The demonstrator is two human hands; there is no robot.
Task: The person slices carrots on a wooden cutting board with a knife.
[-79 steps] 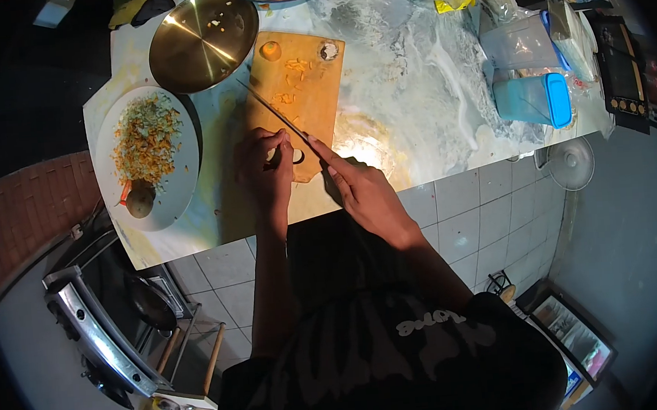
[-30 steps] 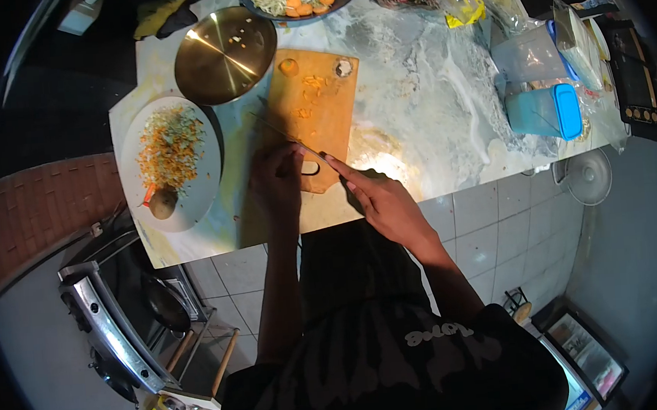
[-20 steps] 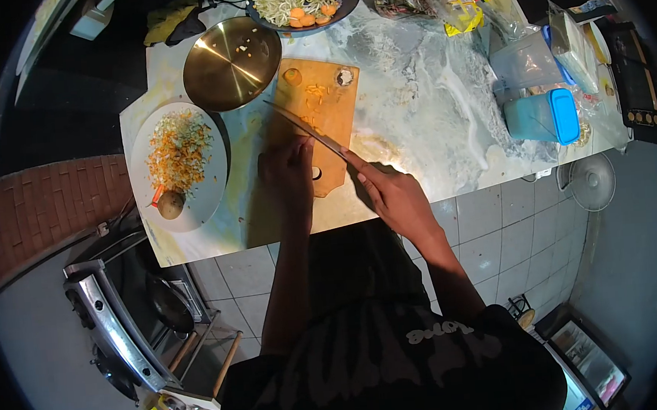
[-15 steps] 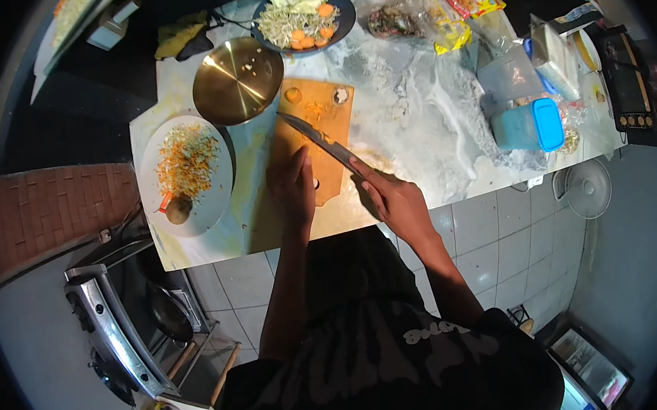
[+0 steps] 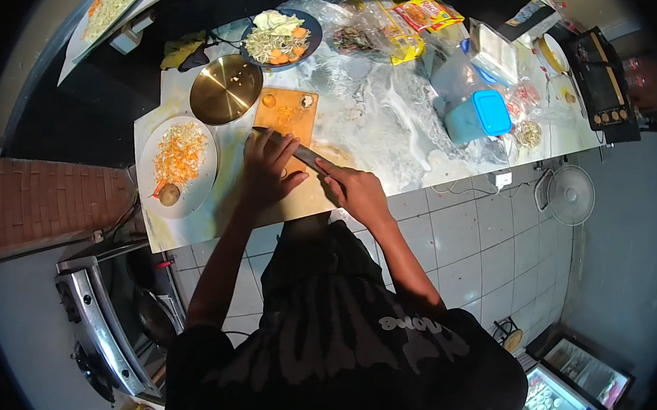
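- In the head view, my only feed, I see the right hand [image 5: 363, 193] with its grip closed around the handle of the knife [image 5: 308, 157].
- The knife slants across the cutting board [image 5: 300, 127], its tip pointing toward the far left.
- I read the left hand [image 5: 264, 175] as open, fingers spread over the blade and the near part of the board; I can't tell whether they touch the steel or cover anything.
- On the far half of the board I make out an orange carrot piece [image 5: 269, 101] and, nearer the blade, orange shreds [image 5: 285, 116].
- The board lies on the marbled tabletop [image 5: 385, 140], just beside a shiny metal pan [image 5: 222, 94].
- Left of the hands, a white plate [image 5: 146, 161] carries chopped vegetables [image 5: 179, 156] and a round brown thing [image 5: 169, 194].
- Beyond the board sits a dark plate [image 5: 314, 38] with bean sprouts [image 5: 271, 43] and carrot slices [image 5: 279, 56].
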